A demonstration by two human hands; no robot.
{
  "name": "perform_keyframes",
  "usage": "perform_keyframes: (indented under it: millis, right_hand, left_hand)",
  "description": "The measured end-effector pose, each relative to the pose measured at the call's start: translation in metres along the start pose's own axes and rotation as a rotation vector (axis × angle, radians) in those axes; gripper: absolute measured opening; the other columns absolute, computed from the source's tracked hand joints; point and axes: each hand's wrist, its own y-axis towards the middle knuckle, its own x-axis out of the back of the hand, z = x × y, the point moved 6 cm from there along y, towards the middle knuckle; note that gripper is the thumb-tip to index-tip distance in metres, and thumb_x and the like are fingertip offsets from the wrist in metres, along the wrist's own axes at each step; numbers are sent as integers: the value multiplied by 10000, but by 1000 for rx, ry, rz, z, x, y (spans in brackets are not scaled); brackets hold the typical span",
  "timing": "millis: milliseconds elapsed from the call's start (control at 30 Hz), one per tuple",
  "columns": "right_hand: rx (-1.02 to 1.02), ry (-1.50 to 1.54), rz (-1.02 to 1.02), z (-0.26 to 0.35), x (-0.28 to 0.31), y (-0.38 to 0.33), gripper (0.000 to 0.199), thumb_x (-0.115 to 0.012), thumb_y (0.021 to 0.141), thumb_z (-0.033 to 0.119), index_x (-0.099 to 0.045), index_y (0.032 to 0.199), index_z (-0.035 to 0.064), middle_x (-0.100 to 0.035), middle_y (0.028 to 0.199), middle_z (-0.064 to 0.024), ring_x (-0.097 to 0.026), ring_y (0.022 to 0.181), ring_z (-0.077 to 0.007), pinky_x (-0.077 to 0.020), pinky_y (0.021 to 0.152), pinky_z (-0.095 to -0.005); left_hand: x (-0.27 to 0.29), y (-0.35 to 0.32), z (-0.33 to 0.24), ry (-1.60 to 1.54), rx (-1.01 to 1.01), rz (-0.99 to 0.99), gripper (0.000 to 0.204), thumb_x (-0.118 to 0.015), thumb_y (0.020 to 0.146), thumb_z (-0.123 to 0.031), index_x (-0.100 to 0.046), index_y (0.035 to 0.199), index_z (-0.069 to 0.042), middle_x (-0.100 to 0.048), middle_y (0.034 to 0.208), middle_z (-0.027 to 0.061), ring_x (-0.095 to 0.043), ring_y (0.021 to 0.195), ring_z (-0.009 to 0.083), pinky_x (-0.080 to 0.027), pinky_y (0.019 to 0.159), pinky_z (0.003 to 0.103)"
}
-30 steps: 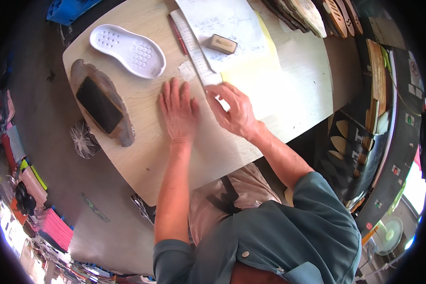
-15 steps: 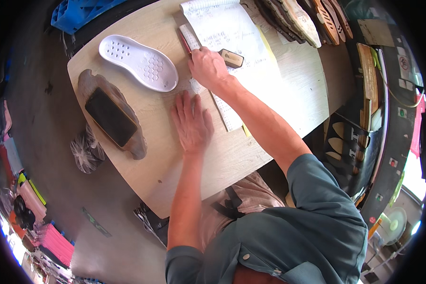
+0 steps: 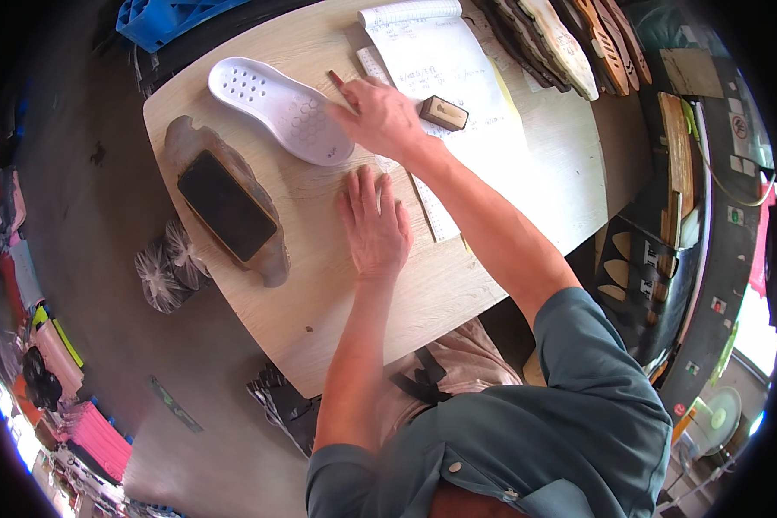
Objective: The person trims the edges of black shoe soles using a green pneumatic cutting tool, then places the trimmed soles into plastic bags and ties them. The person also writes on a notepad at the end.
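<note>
My right hand [image 3: 382, 119] is closed around a red pen [image 3: 336, 78], whose end sticks out past the fingers. Its thumb side overlaps the edge of a white shoe sole [image 3: 259, 99] with round holes at one end and a honeycomb pattern at the other; whether they touch I cannot tell. My left hand [image 3: 376, 226] lies on the table, palm down, fingers stretched out, just nearer than the sole. Beyond my right wrist is a notepad [image 3: 432, 56] with handwriting, a small wooden-looking block [image 3: 445, 113] lying on it. A white ruler [image 3: 436, 211] runs along the pad's left edge, partly under my right arm.
On the table's [image 3: 276, 324] left side, a black phone [image 3: 227, 205] rests on a grey-brown, irregular flat piece [image 3: 274, 269]. Several sole-shaped pieces [image 3: 548, 39] stand at the far right. A blue crate [image 3: 168, 22] is beyond the far left edge; plastic-wrapped bundles [image 3: 166, 274] sit below the left edge.
My right hand has moved left from the notepad's edge toward the sole, carrying the red pen. My left hand stays flat on the table. The whole view has shifted slightly.
</note>
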Motion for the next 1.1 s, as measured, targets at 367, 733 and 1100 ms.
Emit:
perform_keyframes:
  millis: [367,733,1100]
  right_hand:
    - [-112,-74,91,35,-47,-7,522,-835,852,442,-721,1140,22,-738,1115,-201,-725,1078,-387,-571,963,-424]
    - [-133,-166,-176,-129,107,47,417,-787,909,308,-743,1238,54,-709,1189,-198,-693,1113,-378,-558,997,-467]
    - [258,-567,-2,-180,91,182,691,-776,843,271,-594,1505,190,-614,1486,-89,-509,1436,-311,-414,1191,-502]
  left_hand:
    - [1,0,2,-56,35,9,421,-681,958,-167,-550,1343,-53,-468,1566,253,-402,1502,489,-320,1215,649]
    - [3,0,-1,5,8,-7,526,-678,972,-201,-541,1463,-71,-416,1638,210,-338,1561,419,-277,1249,617]
    - [-3,0,2,71,1,50,680,-749,928,-298,-475,1509,-74,-422,1624,238,-373,1509,498,-312,1188,689]
